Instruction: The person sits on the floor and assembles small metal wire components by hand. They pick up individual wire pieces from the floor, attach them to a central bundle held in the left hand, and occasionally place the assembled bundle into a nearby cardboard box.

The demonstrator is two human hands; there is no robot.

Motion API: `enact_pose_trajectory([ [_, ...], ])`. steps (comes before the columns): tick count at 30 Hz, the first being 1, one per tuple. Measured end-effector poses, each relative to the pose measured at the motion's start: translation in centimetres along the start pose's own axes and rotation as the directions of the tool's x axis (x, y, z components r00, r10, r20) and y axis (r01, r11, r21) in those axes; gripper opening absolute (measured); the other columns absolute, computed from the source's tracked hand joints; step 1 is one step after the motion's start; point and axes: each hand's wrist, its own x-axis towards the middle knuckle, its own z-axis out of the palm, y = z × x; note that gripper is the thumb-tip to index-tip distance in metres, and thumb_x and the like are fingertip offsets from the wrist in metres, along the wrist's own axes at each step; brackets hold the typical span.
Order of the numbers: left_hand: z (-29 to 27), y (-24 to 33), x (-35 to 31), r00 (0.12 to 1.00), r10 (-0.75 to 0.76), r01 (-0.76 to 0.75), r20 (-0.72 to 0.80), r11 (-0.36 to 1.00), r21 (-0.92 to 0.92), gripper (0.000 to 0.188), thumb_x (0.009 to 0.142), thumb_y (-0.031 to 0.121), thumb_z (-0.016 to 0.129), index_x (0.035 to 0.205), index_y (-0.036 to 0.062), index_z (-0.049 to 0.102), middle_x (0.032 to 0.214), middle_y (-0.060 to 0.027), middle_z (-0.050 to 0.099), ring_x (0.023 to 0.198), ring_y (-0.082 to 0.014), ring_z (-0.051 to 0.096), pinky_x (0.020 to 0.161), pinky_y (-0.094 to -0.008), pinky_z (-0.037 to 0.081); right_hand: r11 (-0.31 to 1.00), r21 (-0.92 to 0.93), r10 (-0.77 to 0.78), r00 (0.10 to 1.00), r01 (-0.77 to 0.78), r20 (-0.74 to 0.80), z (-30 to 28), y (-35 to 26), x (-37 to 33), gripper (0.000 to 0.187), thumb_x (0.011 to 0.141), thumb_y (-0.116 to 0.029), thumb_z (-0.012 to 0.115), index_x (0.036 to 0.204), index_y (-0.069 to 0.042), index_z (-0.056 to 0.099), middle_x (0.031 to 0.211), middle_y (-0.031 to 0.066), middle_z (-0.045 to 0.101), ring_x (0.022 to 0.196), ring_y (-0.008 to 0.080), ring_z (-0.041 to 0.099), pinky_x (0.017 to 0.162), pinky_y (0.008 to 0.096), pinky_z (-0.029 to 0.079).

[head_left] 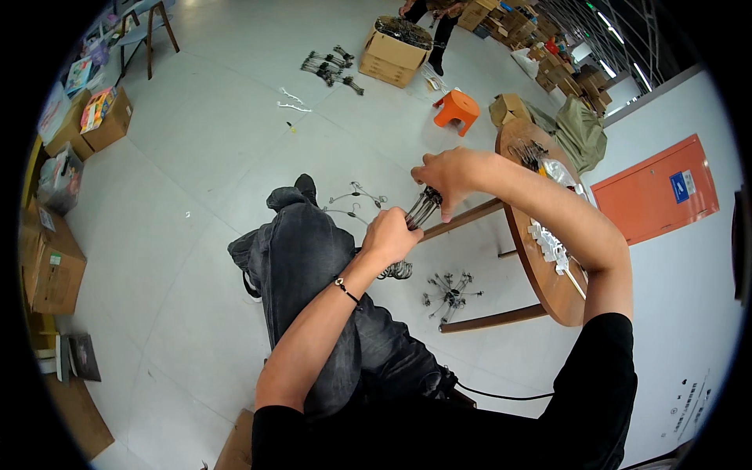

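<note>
Over my lap, a bundle of thin dark clothes hangers (424, 208) slants between my two hands. My left hand (392, 237) is closed round its lower part, and the curved ends hang out below the fist beside my knee. At the upper end my right hand (454, 177) grips the bundle from above, its fingers curled over and partly hiding it. A few loose hangers (356, 196) with dark clips lie on the floor past my left hand. Below the bundle, a cluster of hangers (452, 298) is fanned out on the floor.
At my right stands a wooden table (523, 235) with white plastic pieces (552, 249) and more hangers on it. Beyond are an orange stool (457, 111), a filled cardboard box (394, 56), piled hangers (332, 69) and another person's legs (443, 41). Boxes (55, 262) line the left.
</note>
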Motion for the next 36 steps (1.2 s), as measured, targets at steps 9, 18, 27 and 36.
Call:
enact_pose_trajectory([
  [9,-1.6,1.7,-0.1,0.991,-0.011,0.018,0.133,0.998,-0.052,0.033,0.078,0.025,0.076,0.085,-0.0070,0.070,0.080,-0.0251,0.070,0.082,-0.0400,0.071,0.076,-0.0449,0.056,0.749,0.634,-0.299,0.952,0.191,0.067,1.6,7.3,0.4,0.089,0.067,-0.046,0.093,0.131,0.002,0.052,0.115,0.0172,0.067,0.099,0.0268,0.066,0.087,0.0379,0.052],
  [18,-0.6,1.0,-0.2,0.990,-0.005,-0.003,0.143,0.999,0.050,0.033,0.075,0.025,0.077,0.085,-0.0050,0.069,0.079,-0.0228,0.071,0.080,-0.0375,0.071,0.076,-0.0437,0.055,0.937,0.340,-0.105,0.993,0.083,0.045,1.4,4.4,-1.2,0.099,0.063,-0.049,0.093,0.135,0.002,0.048,0.129,0.0219,0.058,0.112,0.0345,0.063,0.092,0.0424,0.052],
  [27,0.2,0.2,0.2,0.988,-0.005,-0.011,0.156,0.994,0.104,0.030,0.074,0.025,0.076,0.079,-0.0038,0.069,0.071,-0.0202,0.069,0.072,-0.0368,0.071,0.071,-0.0434,0.056,0.982,-0.112,0.158,0.986,-0.151,0.058,-0.3,-2.3,-1.2,0.104,0.059,-0.044,0.095,0.138,0.001,0.044,0.132,0.0187,0.051,0.121,0.0387,0.060,0.098,0.0716,0.044],
  [36,-0.6,0.1,0.2,0.996,-0.016,0.012,0.084,0.999,0.038,0.029,0.075,0.025,0.075,0.077,-0.0037,0.070,0.067,-0.0193,0.069,0.066,-0.0330,0.070,0.068,-0.0415,0.056,0.992,-0.005,0.129,0.990,-0.129,0.065,0.1,-0.7,-2.0,0.106,0.060,-0.041,0.096,0.140,0.002,0.040,0.128,0.0181,0.053,0.115,0.0341,0.063,0.096,0.0566,0.051],
])
